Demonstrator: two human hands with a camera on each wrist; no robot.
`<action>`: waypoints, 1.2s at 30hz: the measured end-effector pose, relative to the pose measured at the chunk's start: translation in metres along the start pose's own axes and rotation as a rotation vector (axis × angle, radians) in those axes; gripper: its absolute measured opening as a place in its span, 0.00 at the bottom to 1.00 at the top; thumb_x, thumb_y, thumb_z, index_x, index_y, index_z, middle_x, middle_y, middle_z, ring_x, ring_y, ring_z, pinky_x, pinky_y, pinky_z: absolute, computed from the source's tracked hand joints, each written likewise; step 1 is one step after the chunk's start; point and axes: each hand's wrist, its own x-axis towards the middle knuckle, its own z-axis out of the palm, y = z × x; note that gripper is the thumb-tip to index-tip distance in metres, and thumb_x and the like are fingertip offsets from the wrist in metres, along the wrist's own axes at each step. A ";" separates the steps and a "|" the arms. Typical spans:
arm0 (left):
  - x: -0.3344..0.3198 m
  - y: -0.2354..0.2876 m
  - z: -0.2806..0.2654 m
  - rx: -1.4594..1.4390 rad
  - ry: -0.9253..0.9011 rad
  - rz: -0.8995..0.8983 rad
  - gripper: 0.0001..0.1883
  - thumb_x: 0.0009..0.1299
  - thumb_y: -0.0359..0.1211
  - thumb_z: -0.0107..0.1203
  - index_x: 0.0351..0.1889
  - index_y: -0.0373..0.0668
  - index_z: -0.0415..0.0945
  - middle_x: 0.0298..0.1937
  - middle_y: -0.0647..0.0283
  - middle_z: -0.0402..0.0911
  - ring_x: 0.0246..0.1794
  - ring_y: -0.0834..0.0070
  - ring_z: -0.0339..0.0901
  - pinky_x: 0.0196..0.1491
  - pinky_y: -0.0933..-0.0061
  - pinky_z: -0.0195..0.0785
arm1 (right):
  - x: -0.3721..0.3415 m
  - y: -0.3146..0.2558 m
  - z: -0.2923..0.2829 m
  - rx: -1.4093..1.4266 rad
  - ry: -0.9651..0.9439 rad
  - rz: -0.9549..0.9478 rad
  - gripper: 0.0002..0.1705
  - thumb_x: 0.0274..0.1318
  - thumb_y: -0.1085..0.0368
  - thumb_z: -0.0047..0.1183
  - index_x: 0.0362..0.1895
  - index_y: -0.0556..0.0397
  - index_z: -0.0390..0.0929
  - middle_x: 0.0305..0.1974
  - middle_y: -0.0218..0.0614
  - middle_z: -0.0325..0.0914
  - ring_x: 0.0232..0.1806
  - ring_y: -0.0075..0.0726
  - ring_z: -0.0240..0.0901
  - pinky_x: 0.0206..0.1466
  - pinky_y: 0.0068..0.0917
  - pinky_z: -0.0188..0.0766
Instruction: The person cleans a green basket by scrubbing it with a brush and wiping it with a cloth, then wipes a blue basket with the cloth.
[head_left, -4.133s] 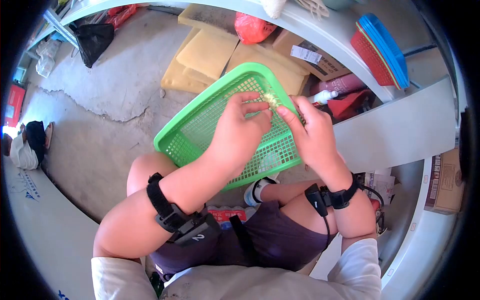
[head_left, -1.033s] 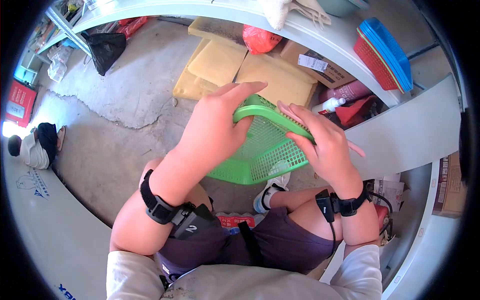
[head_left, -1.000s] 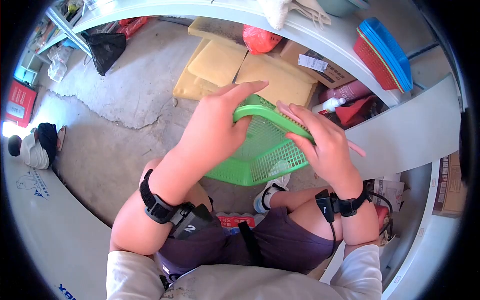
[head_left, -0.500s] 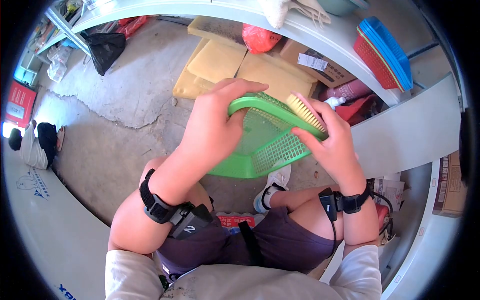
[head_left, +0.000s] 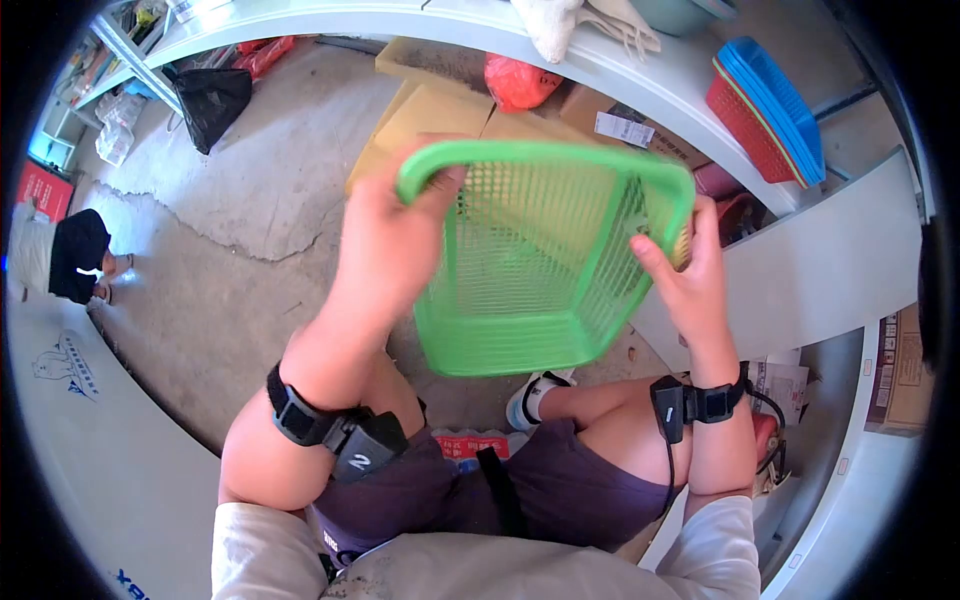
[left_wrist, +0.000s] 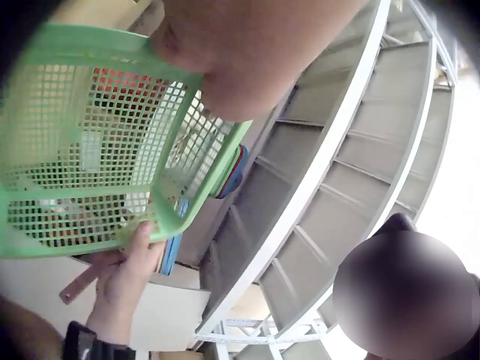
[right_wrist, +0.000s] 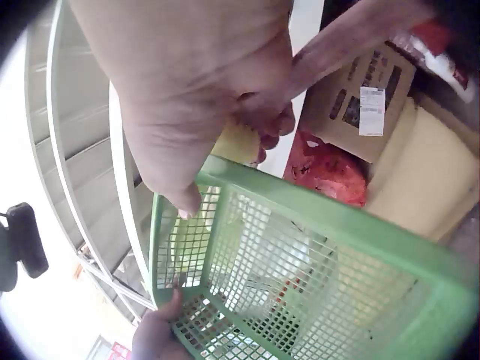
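In the head view, a green plastic mesh basket [head_left: 510,345] is held up in front of my knees, its open inside turned toward me. My left hand [head_left: 390,235] grips the rim at the left end, thumb inside. My right hand [head_left: 697,290] is at the right end, its thumb on the inner side of the wall. With its fingers it holds a scrub brush with yellow bristles [right_wrist: 238,142] against the outside of that wall. The brush's pink handle [left_wrist: 82,283] sticks out past the right hand in the left wrist view. Most of the brush head is hidden.
Yellow foam slabs [head_left: 430,115], a red plastic bag [head_left: 520,80] and a cardboard box [right_wrist: 356,97] lie ahead under a white shelf [head_left: 450,22]. Stacked blue and red baskets [head_left: 765,110] stand on the shelf at right. Another person [head_left: 80,255] is at far left.
The basket has tipped up so its inside faces me. The brush has gone from above the rim to mostly behind the end wall. The person at far left has shifted.
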 end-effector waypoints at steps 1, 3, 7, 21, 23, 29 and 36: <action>0.003 -0.002 0.000 -0.146 0.053 -0.064 0.11 0.74 0.28 0.53 0.53 0.38 0.78 0.45 0.66 0.82 0.45 0.78 0.76 0.50 0.76 0.67 | 0.000 0.004 0.001 0.027 -0.026 0.015 0.30 0.54 0.62 0.68 0.55 0.57 0.65 0.48 0.40 0.77 0.50 0.30 0.74 0.55 0.31 0.70; 0.007 -0.005 0.000 -0.435 0.159 -0.195 0.10 0.75 0.29 0.52 0.51 0.37 0.78 0.42 0.68 0.81 0.42 0.82 0.73 0.48 0.77 0.66 | -0.005 0.006 0.007 0.088 -0.084 0.044 0.29 0.58 0.62 0.64 0.58 0.57 0.64 0.51 0.42 0.76 0.53 0.32 0.73 0.58 0.33 0.69; 0.007 -0.004 -0.002 -0.434 0.205 -0.166 0.11 0.76 0.31 0.53 0.52 0.37 0.78 0.43 0.68 0.80 0.43 0.81 0.71 0.49 0.77 0.64 | -0.003 0.005 0.012 0.027 -0.073 0.029 0.28 0.60 0.63 0.61 0.59 0.58 0.63 0.52 0.45 0.77 0.54 0.37 0.75 0.59 0.34 0.68; 0.003 -0.001 -0.009 -0.162 0.029 -0.206 0.08 0.72 0.33 0.56 0.45 0.39 0.78 0.37 0.71 0.79 0.36 0.83 0.71 0.40 0.77 0.63 | -0.002 0.020 0.008 -0.078 -0.029 0.089 0.21 0.62 0.68 0.55 0.57 0.57 0.65 0.48 0.49 0.78 0.52 0.42 0.77 0.57 0.35 0.69; 0.002 -0.001 -0.010 -0.039 -0.037 -0.212 0.08 0.70 0.33 0.57 0.42 0.39 0.78 0.36 0.69 0.79 0.35 0.81 0.72 0.38 0.76 0.63 | -0.001 0.026 0.006 -0.076 -0.001 0.033 0.22 0.62 0.69 0.55 0.58 0.57 0.66 0.48 0.48 0.78 0.52 0.40 0.77 0.56 0.35 0.69; -0.006 0.004 -0.008 0.455 -0.269 -0.097 0.13 0.68 0.33 0.58 0.48 0.38 0.75 0.34 0.54 0.80 0.34 0.64 0.77 0.41 0.67 0.70 | 0.001 -0.002 0.004 -0.310 -0.048 -0.044 0.24 0.56 0.72 0.59 0.59 0.55 0.72 0.50 0.47 0.78 0.52 0.48 0.76 0.58 0.36 0.70; -0.009 0.011 0.003 0.148 -0.333 0.113 0.23 0.67 0.24 0.55 0.62 0.43 0.70 0.44 0.52 0.81 0.43 0.58 0.80 0.49 0.67 0.71 | -0.003 -0.026 0.015 -0.349 -0.156 -0.294 0.32 0.44 0.79 0.62 0.59 0.53 0.74 0.49 0.45 0.78 0.50 0.54 0.75 0.54 0.43 0.71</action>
